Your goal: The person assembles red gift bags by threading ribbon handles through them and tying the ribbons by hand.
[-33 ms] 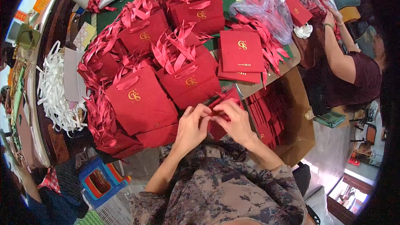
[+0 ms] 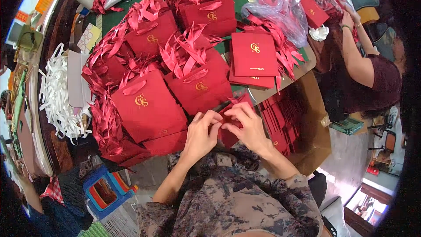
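Note:
In front of my body, a red gift bag (image 2: 228, 138) is partly covered by my fingers. My left hand (image 2: 202, 134) is closed in a pinch at its left edge, thumb against the fingertips. My right hand (image 2: 246, 127) has its fingers curled and pinched over the same bag, the tips almost meeting those of the left. What exactly sits between the fingertips is hidden. Just left of and beyond the hands stand finished-looking red bags (image 2: 151, 109) with gold lettering and pink-red ribbon handles (image 2: 186, 57), packed in several bundles.
Flat red bags (image 2: 254, 55) lie stacked beyond my right hand. A cardboard box (image 2: 313, 125) at the right holds many red bags. Clear plastic wrap (image 2: 278, 6) lies behind. White ribbons (image 2: 63, 98) hang at the left. A co-worker's arm (image 2: 357, 61) reaches in at the right.
My right hand has shifted very slightly right, its fingers a little differently bent over the bag. The left hand keeps nearly the same place.

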Tool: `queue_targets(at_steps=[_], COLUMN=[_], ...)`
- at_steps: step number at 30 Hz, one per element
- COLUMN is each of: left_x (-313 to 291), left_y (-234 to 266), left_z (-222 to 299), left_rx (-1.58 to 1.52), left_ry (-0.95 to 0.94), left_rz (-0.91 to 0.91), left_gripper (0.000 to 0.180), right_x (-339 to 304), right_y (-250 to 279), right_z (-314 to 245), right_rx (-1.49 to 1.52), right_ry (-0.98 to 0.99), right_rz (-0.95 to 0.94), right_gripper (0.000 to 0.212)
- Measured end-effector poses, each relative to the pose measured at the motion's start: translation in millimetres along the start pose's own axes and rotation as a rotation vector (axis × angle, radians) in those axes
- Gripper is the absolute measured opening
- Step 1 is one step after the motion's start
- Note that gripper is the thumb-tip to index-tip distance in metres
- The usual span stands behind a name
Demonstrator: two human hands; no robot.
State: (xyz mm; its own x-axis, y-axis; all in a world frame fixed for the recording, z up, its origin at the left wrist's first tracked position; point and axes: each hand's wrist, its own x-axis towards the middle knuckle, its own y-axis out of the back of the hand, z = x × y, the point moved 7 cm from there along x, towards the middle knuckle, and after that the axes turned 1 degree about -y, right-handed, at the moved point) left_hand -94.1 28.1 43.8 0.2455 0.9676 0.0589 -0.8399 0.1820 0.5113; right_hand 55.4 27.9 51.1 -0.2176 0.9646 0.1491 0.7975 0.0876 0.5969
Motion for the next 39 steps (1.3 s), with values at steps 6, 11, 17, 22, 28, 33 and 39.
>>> queue_targets(at_steps=[6, 11, 17, 22, 28, 33, 39], left_x=[-5, -14, -20, -12, -4, 9, 12], left_y=[-2, -13, -10, -7, -15, -24, -27], left_z=[11, 23, 29, 24, 1, -5, -16], left_rx=[0.067, 0.156, 0.197, 0.196, 0.026, 0.136, 0.163], left_ry=[-0.161, -0.381, -0.485, -0.428, -0.182, -0.139, -0.081], left_rz=[0.053, 0.077, 0.145, 0.153, 0.183, 0.219, 0.229], left_gripper=[0.016, 0.019, 0.025, 0.020, 0.023, 0.022, 0.015], right_x=[14, 24, 31, 33, 38, 37, 39], right_y=[13, 1, -1, -8, -3, -7, 22], right_z=[-6, 19, 19, 33, 58, 61, 59], right_rx=[-0.165, -0.102, 0.057, 0.197, 0.383, 0.504, 0.083], right_ry=[0.109, 0.066, 0.019, -0.103, -0.381, -0.236, -0.241], right_rz=[-0.163, -0.469, -0.660, -0.557, -0.262, -0.268, -0.105], right_gripper=[0.013, 0.021, 0.024, 0.018, 0.018, 0.021, 0.022])
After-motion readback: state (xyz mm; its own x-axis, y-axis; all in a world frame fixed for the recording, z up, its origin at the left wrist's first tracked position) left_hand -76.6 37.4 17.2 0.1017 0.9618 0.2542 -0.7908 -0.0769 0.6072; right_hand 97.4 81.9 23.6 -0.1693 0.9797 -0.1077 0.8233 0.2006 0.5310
